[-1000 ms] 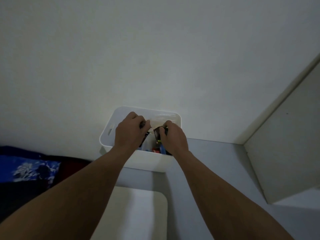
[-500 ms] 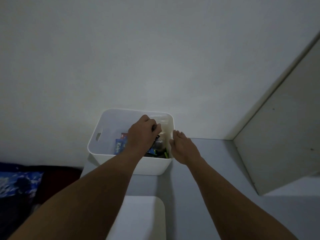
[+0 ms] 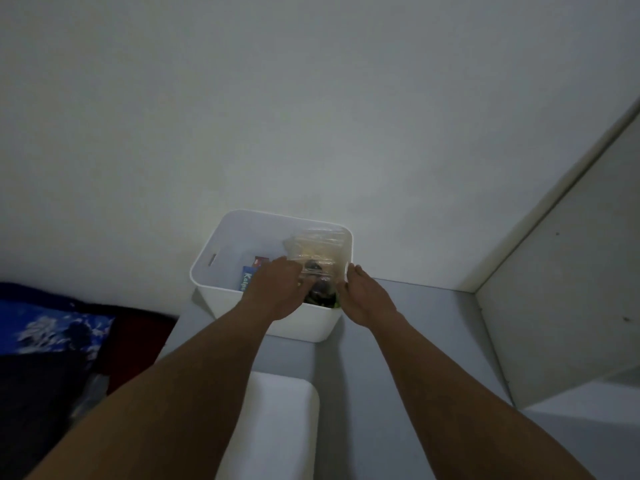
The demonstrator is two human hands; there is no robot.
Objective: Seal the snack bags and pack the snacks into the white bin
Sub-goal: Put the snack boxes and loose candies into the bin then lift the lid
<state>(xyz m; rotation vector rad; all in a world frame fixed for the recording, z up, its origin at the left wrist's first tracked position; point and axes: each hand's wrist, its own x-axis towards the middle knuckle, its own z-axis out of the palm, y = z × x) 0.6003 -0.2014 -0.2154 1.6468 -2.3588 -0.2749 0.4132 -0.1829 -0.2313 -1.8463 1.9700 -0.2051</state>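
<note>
The white bin [image 3: 301,323] sits mid-frame on the grey tabletop [image 3: 426,306] against the wall, with a blue packet [image 3: 247,280] at the bottom and a clear snack bag [image 3: 320,245] standing along its right side. Left hand [image 3: 277,292] is down inside on that bag's lower edge, can't tell if it's actually gripping tbh. Right hand [image 3: 365,299] is relaxed, fingers straight against the bin's right rim.

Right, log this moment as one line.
stage: packing | left hand: inside white bin, on clear bag | right hand: open, beside bin
</note>
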